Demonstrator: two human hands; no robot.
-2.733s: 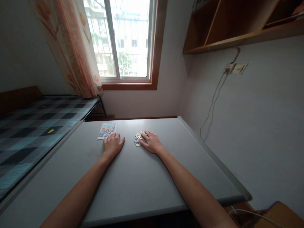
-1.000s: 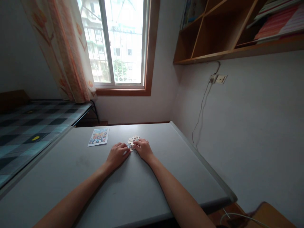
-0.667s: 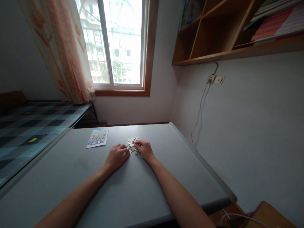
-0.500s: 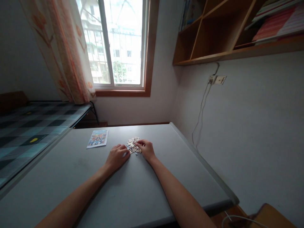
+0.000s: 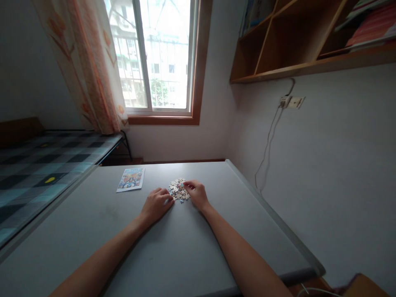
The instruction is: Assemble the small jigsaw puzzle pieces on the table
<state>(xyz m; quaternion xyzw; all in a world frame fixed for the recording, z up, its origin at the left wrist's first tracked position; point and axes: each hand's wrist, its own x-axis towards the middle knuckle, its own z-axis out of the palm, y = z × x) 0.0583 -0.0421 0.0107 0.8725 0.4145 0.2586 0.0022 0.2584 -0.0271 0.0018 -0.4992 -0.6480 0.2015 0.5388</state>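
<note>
Pieces (image 5: 177,192) lie in a small heap on the table (image 5: 173,255), and the step looks like picking through them. Most show a pale side, and a few show color. The left hand (image 5: 156,203) rests by the near left side of the heap, with fingers curled in and the thumb close to them; I cannot tell if it holds a piece. The right hand (image 5: 198,194) is at the right side, with thumb and finger tips close together over the heap; they seem to pinch, but what is between them is too small to tell. To lift just one piece, I think, the tips would need a light pinch on its thin edge. The table is flat and pale gray. A bright card (image 5: 131,180) lies near the far left corner, apart from the heap. Past it are a checked bed (image 5: 64,154), a curtain (image 5: 89,66) and a window (image 5: 167,62). A wood shelf (image 5: 278,73) hangs at the right, over a socket (image 5: 296,102).
</note>
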